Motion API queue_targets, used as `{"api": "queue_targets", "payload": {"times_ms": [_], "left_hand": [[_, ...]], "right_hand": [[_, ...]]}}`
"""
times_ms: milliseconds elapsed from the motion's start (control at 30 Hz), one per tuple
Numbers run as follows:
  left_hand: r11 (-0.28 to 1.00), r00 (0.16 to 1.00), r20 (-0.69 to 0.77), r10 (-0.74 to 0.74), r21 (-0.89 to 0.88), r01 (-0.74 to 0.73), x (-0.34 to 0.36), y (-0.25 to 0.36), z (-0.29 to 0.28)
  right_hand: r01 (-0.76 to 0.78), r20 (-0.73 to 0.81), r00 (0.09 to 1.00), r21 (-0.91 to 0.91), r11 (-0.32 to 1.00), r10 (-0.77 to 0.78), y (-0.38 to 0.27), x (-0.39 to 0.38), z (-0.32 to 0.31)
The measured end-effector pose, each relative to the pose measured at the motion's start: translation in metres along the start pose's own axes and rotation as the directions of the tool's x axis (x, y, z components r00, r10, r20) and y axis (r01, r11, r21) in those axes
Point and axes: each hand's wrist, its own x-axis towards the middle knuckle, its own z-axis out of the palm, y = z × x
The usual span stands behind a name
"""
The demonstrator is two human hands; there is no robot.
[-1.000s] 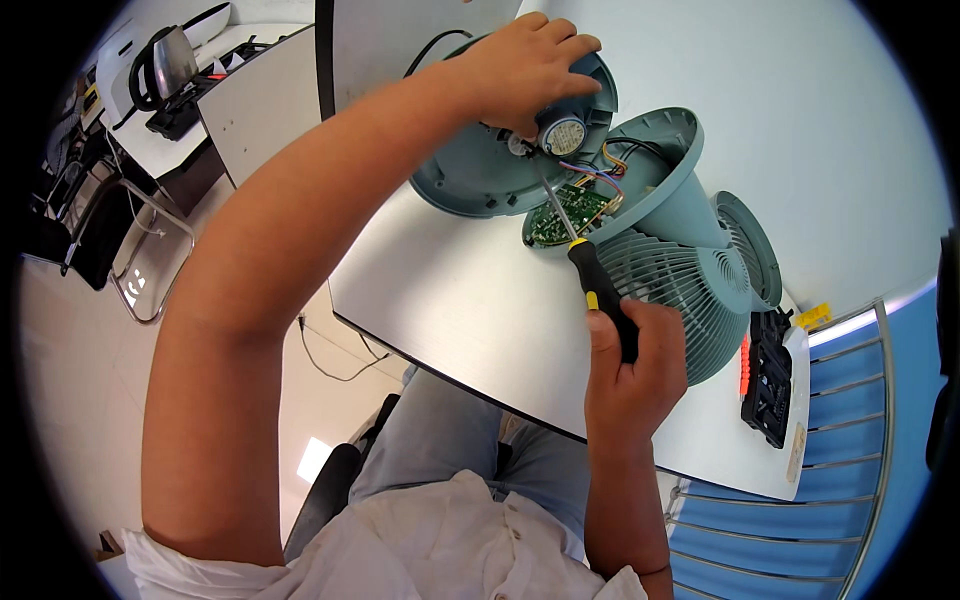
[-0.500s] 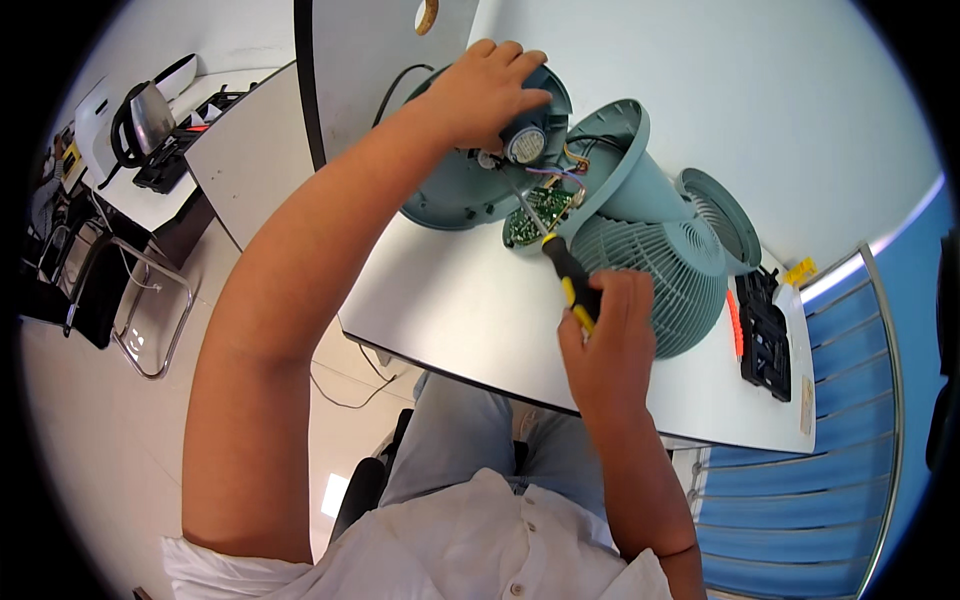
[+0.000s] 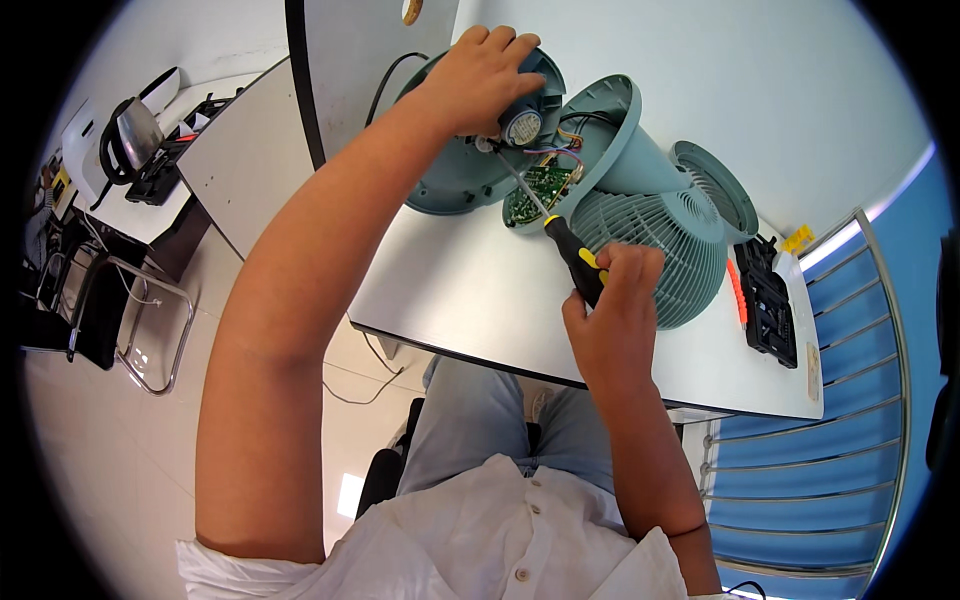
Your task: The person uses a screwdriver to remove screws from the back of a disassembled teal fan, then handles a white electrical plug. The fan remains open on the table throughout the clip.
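My left hand (image 3: 480, 80) is curled over a dark cylindrical motor (image 3: 521, 127) in a teal round base (image 3: 450, 185), gripping it from above. My right hand (image 3: 615, 320) holds a black-and-yellow screwdriver (image 3: 567, 245), whose shaft reaches up-left to a small fitting beside the motor; the tip's exact contact is unclear. A green circuit board (image 3: 538, 193) with coloured wires lies beside an open teal stand housing (image 3: 644, 165). A teal fan grille (image 3: 655, 260) rests below that, with a round teal shell (image 3: 730, 190) behind.
The white table (image 3: 440, 280) stands against a wall and partition. On its right lie a black tool case (image 3: 768, 305) and an orange strip (image 3: 737, 290). A railing (image 3: 850, 385) runs at the right. Left are a kettle (image 3: 135, 135) on another desk and a chair (image 3: 95, 320).
The view has shifted, so the table sits differently in frame. My right hand has changed its grip on the screwdriver, fingers now over the handle. My left hand stays on the motor.
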Motion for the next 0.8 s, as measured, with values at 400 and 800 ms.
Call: {"api": "queue_targets", "payload": {"times_ms": [400, 800], "left_hand": [[0.998, 0.999, -0.049, -0.023, 0.060, 0.025, -0.0006, 0.0020, 0.0015], [0.998, 0.997, -0.073, 0.002, 0.068, 0.003, -0.0010, 0.0030, 0.0010]], "right_hand": [[-0.104, 0.005, 0.995, 0.016, 0.994, 0.104, 0.0008, -0.0028, 0.0024], [-0.007, -0.054, 0.999, -0.070, 0.998, 0.004, 0.0026, 0.0037, -0.0068]]}}
